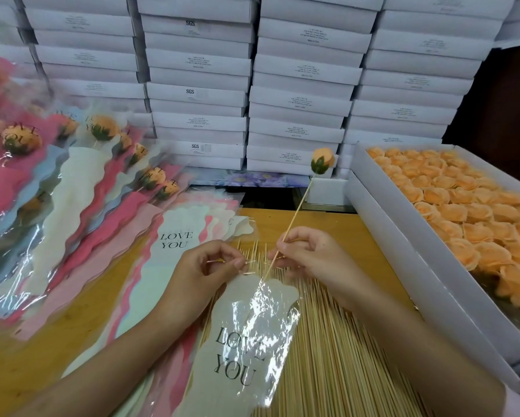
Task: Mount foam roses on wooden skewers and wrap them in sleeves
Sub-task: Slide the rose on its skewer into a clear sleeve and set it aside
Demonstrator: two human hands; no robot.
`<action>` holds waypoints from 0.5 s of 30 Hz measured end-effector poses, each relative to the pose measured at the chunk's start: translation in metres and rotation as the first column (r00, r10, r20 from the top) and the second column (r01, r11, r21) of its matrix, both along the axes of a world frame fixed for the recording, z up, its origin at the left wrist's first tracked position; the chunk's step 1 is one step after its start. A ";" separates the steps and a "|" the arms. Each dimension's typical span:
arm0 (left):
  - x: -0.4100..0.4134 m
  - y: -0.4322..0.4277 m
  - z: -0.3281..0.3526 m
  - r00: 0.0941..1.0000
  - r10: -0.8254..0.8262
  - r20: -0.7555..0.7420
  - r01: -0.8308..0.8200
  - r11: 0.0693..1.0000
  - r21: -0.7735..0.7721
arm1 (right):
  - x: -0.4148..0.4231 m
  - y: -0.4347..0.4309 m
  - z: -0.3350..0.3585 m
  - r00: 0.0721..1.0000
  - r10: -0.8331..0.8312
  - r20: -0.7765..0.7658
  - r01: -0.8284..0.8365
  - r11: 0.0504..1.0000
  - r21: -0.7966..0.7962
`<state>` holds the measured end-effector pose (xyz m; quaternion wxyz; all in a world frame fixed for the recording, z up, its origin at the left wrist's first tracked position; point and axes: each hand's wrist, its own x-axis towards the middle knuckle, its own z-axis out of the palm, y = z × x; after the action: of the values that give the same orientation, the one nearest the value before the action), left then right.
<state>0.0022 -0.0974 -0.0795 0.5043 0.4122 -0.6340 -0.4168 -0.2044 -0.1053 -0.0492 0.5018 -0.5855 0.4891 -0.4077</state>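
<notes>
My right hand [310,257] pinches the skewer [298,210]: rose [322,161] at the far end, bare tip at the sleeve [246,332] mouth. My left hand [204,266] pinches that mouth; the sleeve runs back toward the table's near edge.

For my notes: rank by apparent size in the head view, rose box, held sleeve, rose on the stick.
1. rose box
2. held sleeve
3. rose on the stick, clearly smallest, though farther away

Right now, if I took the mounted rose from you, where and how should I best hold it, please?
Pinch the bare skewer from the far side, between the rose and the right hand pinching it lower down. The shaft is thin and tilted up and away; the foam head would probably crush.
</notes>
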 end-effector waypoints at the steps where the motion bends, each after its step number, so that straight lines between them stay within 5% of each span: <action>1: 0.000 0.000 0.000 1.000 0.003 0.003 -0.003 1.000 -0.005 | 0.001 0.001 -0.001 1.000 0.021 -0.012 -0.021 1.000 0.013; 8: 0.000 0.003 0.003 0.999 0.030 -0.027 -0.029 0.999 0.031 | 0.005 0.004 0.001 0.998 0.058 0.023 -0.058 0.998 0.013; 15: 0.005 0.003 0.001 0.957 -0.186 -0.223 0.257 0.901 0.349 | -0.008 -0.002 0.008 0.986 -0.100 0.136 0.107 0.993 -0.042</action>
<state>0.0073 -0.0947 -0.0781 0.4220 0.3852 -0.5363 -0.6212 -0.2120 -0.1070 -0.0414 0.4970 -0.5428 0.4741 -0.4833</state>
